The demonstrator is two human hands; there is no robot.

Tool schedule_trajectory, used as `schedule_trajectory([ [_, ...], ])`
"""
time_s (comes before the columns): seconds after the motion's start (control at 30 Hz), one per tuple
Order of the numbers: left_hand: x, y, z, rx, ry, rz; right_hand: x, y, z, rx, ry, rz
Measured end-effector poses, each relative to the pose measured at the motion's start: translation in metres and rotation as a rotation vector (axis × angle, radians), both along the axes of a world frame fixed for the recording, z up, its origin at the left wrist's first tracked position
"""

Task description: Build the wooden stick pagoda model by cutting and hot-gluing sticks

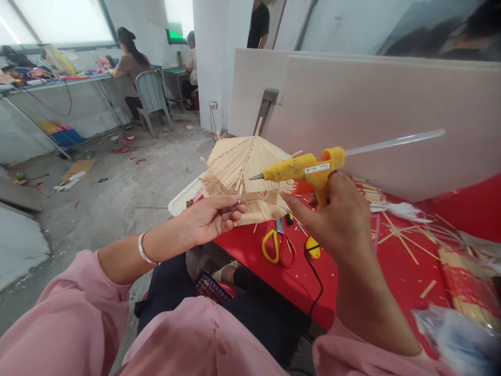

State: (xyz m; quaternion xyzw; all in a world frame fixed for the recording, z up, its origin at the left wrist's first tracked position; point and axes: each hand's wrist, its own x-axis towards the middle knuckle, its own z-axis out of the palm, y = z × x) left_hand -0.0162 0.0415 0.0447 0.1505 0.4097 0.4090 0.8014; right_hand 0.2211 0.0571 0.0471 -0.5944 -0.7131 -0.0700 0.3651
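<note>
My right hand (pixel 342 216) is wrapped around the handle of a yellow hot glue gun (pixel 291 169), its metal nozzle pointing left. A clear glue stick (pixel 395 142) sticks out of the gun's back. My left hand (pixel 215 218) pinches one end of a brown, coarse-woven strip (pixel 260 197). The strip's other end reaches the fingertips of my right hand; whether they grip it I cannot tell. Just behind lies a roof-like piece made of thin wooden sticks (pixel 230 156), its panels meeting at ridges. The glue gun hides part of it.
Scissors (pixel 278 248) with yellow and red handles lie on the red table (pixel 242 245), near a black cord (pixel 319 277). Loose sticks (pixel 403 237) and plastic bags (pixel 462 334) are at the right. Pale boards (pixel 352 115) stand behind. Other people sit and stand farther back.
</note>
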Motion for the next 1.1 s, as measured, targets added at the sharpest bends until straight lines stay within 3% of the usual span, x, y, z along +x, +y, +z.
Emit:
schedule_trajectory([
  [0.27, 0.005, -0.006, 0.003, 0.029, 0.011, 0.015, -0.010, 0.002, 0.005, -0.057, 0.182, 0.142],
  [0.5, 0.015, -0.012, -0.005, 0.197, 0.074, 0.022, -0.026, -0.002, 0.015, -0.279, 0.610, 0.463],
  [0.67, 0.026, -0.015, -0.007, 0.202, 0.085, 0.052, -0.034, -0.005, 0.009, -0.345, 0.742, 0.603],
  [0.87, 0.038, -0.016, -0.007, 0.242, -0.053, 0.101, -0.035, -0.009, 0.003, -0.228, 0.788, 0.551],
  [1.1, 0.080, -0.028, -0.012, 0.158, -0.346, 0.210, -0.039, -0.024, -0.019, -0.055, 0.997, 0.344],
])
